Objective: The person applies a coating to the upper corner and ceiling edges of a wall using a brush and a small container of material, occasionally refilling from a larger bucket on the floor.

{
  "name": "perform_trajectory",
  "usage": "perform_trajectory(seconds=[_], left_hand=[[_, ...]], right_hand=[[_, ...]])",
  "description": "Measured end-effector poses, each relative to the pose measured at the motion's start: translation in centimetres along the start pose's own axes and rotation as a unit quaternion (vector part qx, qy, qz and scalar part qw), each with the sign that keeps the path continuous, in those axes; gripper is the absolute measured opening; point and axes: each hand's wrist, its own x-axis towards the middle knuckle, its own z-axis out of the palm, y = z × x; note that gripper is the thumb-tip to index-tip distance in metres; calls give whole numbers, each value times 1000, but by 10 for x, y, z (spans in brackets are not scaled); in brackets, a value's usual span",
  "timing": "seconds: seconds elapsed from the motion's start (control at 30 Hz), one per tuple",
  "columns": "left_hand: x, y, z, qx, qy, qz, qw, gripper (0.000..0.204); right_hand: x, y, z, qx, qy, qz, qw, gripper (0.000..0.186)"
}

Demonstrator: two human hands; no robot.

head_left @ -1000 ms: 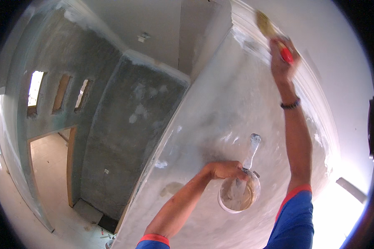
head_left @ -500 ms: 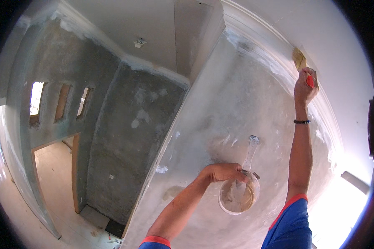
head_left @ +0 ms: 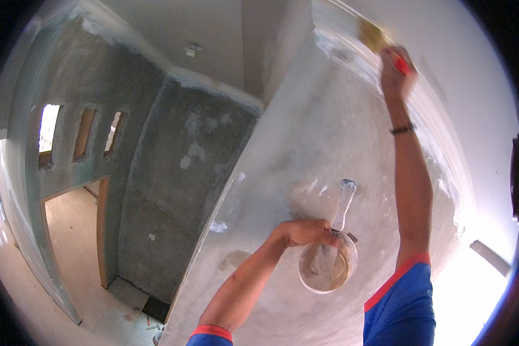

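Note:
My right hand (head_left: 395,78) is raised at the upper right, closed on a brush (head_left: 373,36) with yellowish bristles and a red handle, both motion-blurred, against the white cornice (head_left: 335,16). My left hand (head_left: 308,232) grips the rim of a white plastic pot (head_left: 316,275) with beige-white residue inside. A putty-caked scraper (head_left: 346,193) stands up from the pot under that hand's fingers. Behind both hands is a pale plastered wall (head_left: 254,179) with white patches.
At the left, a dark grey wall (head_left: 173,173) has narrow openings and a wood-framed doorway (head_left: 102,230). A tiled floor (head_left: 104,317) lies below, with small items near a dark mat (head_left: 155,307). A ceiling fitting (head_left: 191,51) hangs above; bright light comes from the lower right.
My right hand and brush moved down-right along the cornice, then back up-left over the last half second. My left hand and pot shifted slightly up and left.

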Motion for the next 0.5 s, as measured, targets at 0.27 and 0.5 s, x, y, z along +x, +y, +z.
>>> perform_trajectory(seconds=[0.27,0.5], left_hand=[[5,1,3,-11,-26,10,1000,41],[12,-7,5,-55,-29,49,997,41]], right_hand=[[3,-37,-9,252,26,40,967,10],[36,-4,50,260,-81,98,957,13]])
